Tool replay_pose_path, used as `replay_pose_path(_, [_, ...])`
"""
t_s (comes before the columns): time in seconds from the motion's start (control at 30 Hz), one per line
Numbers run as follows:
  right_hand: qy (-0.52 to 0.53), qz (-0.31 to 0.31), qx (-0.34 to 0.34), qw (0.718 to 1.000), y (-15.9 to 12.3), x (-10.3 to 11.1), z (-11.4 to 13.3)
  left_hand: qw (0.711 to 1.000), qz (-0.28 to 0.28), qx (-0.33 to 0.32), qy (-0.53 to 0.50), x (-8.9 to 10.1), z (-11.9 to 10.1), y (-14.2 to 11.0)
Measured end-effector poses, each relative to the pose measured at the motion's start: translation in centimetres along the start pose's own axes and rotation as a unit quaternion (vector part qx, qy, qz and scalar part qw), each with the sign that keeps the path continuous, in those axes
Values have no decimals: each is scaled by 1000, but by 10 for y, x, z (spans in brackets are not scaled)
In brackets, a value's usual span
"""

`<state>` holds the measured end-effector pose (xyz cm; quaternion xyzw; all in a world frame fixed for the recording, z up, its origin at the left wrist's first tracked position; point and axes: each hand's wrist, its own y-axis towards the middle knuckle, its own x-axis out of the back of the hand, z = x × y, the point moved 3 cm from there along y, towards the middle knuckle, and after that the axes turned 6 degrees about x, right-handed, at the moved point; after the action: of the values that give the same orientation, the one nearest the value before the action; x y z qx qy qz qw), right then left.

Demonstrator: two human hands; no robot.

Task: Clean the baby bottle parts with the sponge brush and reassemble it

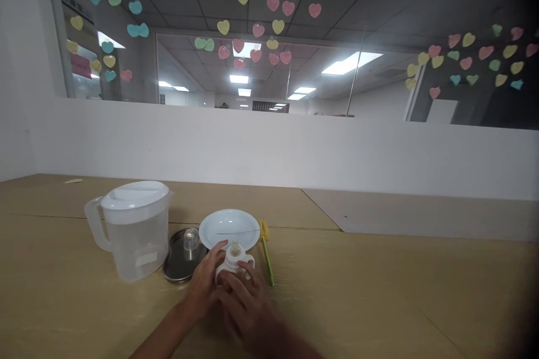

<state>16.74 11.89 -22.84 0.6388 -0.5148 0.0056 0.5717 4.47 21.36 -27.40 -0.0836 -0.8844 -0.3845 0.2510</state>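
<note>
A small white baby bottle [234, 261] with a teat and side handles stands on the wooden table [379, 291]. My left hand [205, 283] is wrapped round its left side. My right hand [244, 305] closes on its lower front and right side; this hand is blurred. Behind the bottle sits a white plate [229, 228] with a thin stick lying across it. A clear dome cap [191, 241] stands on a metal tray [179, 263] just left of the bottle.
A clear plastic pitcher [135, 230] with a white lid, holding water, stands at the left. A green-handled brush [266, 252] with a yellow head lies right of the plate. A low white partition with glass and heart stickers [269, 146] runs behind the table.
</note>
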Motion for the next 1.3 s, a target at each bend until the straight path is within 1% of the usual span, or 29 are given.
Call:
replay_pose_path(0.1, [13,-1,11,1000,3,1,2,1000,2,18,-11,-3,5,0])
replay_pose_path(0.2, [30,-11,28,999,3,2,4,999,23,43,-22,-5,5,2])
replay_pose_path(0.27, [52,-40,21,998,0,2,2,998,35,34,-26,-3,0,3])
replay_pose_path(0.33, [70,-92,-36,993,-5,2,-6,999,38,19,-18,-1,-7,4])
replay_pose_path(0.4, [72,-149,-120,979,-10,1,-16,999,29,16,4,1,-13,6])
replay_pose_path(0.43, [69,-166,-153,972,-13,-1,-21,1000,22,15,16,2,-16,6])
replay_pose_path(0.47, [66,-172,-173,968,-15,-2,-24,999,16,14,27,3,-18,7])
replay_pose_path(0.57, [58,-143,-172,973,-15,-6,-25,999,13,3,38,3,-20,8])
replay_pose_path(0.7, [50,-98,-132,985,-10,-3,-16,999,22,2,23,1,-13,5])
replay_pose_path(0.83, [40,-69,-98,992,-7,0,-10,1000,10,2,10,1,-7,2])
replay_pose_path(1.0, [62,-44,-77,994,-8,0,-7,1000,31,5,-2,3,-11,3])
replay_pose_path(1.07, [83,-40,-79,993,-9,0,-7,999,40,-3,-3,4,-13,4])
replay_pose_path(1.13, [98,-70,-97,988,-11,1,-10,999,44,-2,-1,4,-15,6])
replay_pose_path(1.23, [103,-152,-156,971,-15,-1,-20,999,38,17,12,3,-15,8])
replay_pose_path(1.27, [101,-169,-171,965,-16,-2,-23,999,34,20,19,3,-15,8])
replay_pose_path(1.3, [99,-173,-180,963,-18,-4,-25,999,32,19,25,3,-16,8])
